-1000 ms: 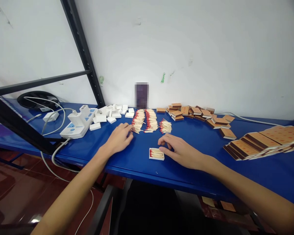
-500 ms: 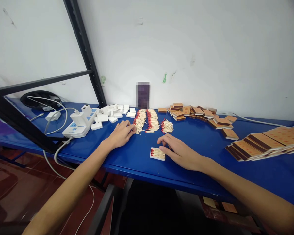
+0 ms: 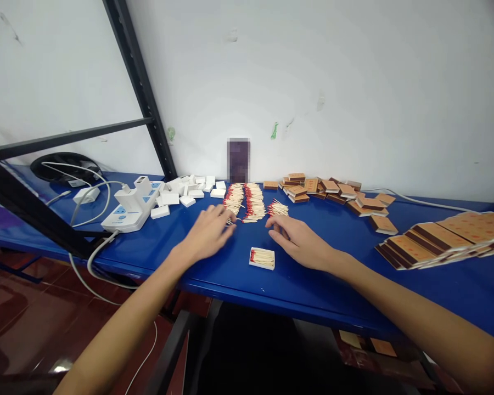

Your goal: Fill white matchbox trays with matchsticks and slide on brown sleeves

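My left hand [image 3: 209, 231] is at the near end of the left row of matches [image 3: 234, 198], fingers bent and thumb below, with a few matches showing between them. Beside it runs a second row of matches [image 3: 254, 203], red heads to the left. My right hand [image 3: 298, 241] hovers at a smaller pile of matches [image 3: 279, 208], partly covering it; its fingers are loosely curled, thumb a little apart, and no match shows in them. Between my hands and nearer to me lies a white matchbox tray [image 3: 262, 266] filled with matches.
White empty-looking trays [image 3: 170, 198] are heaped at the back left, by a power strip [image 3: 127, 218] with cables. Brown matchbox sleeves [image 3: 331, 186] lie scattered at the back right; stacked sleeves [image 3: 444, 241] stand at right. A black metal frame [image 3: 142, 82] rises on the left.
My right hand has moved away from the filled tray, forward to the small match pile. My left hand has shifted slightly toward me, with its thumb now further from its fingers.
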